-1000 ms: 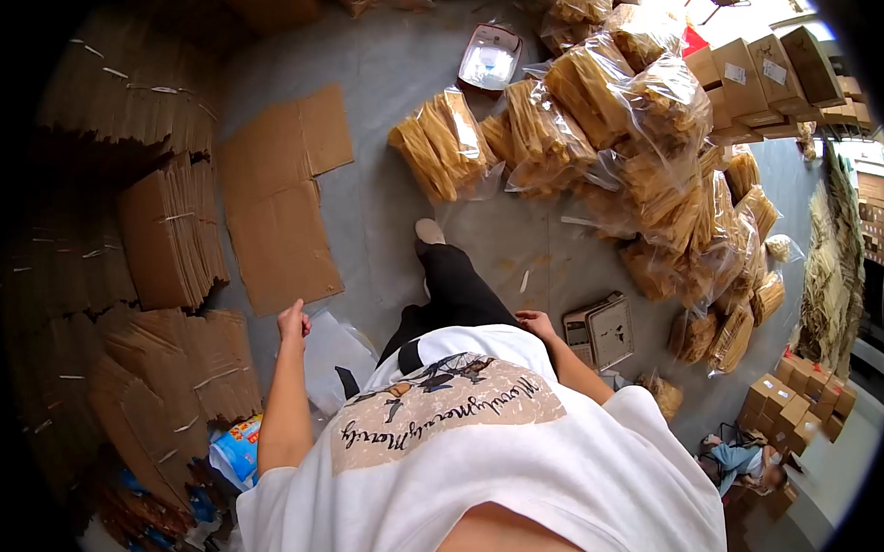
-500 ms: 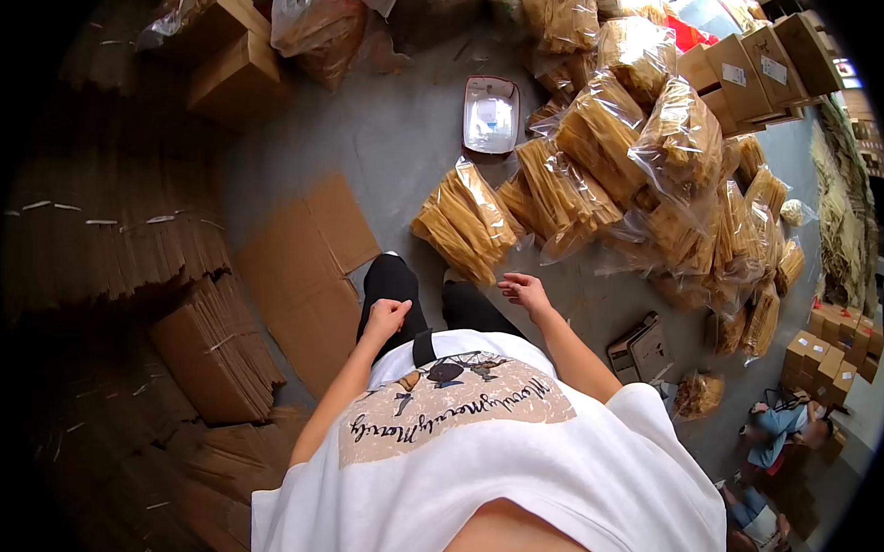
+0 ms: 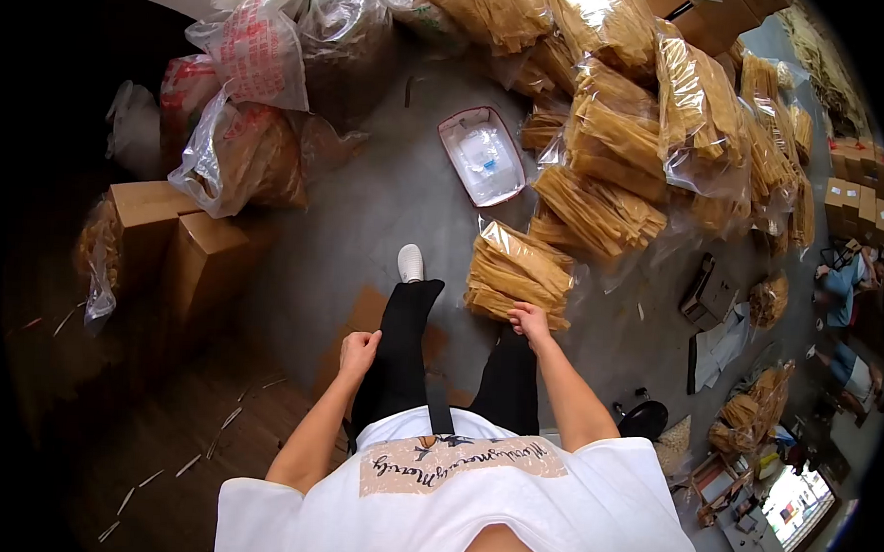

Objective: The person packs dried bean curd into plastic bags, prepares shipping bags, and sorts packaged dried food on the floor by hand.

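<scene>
My left hand (image 3: 359,352) hangs beside my left thigh, its fingers curled in with nothing showing in them. My right hand (image 3: 531,321) is over my right thigh, fingers loosely bent and partly apart, holding nothing. Nearest to it in view is a clear plastic bag of long yellow-brown dried sticks (image 3: 518,269), lying on the floor. The hand overlaps the bag's lower edge in the picture; it appears to be above it rather than gripping it. Past that bag lies a shallow white tray with a red rim (image 3: 482,157), with some clear plastic inside.
More bagged sticks (image 3: 618,126) are heaped ahead and right. Cardboard boxes (image 3: 209,253) and large plastic sacks (image 3: 256,153) stand at left. A black stool (image 3: 641,417) is to my right. Two people (image 3: 844,290) are at the far right. Grey floor (image 3: 366,215) lies ahead.
My view has shifted forward and turned; the boxes and sacks at left are nearer, and the cardboard sheet is mostly behind my legs. A white shoe now shows ahead. My right fingers are more bent.
</scene>
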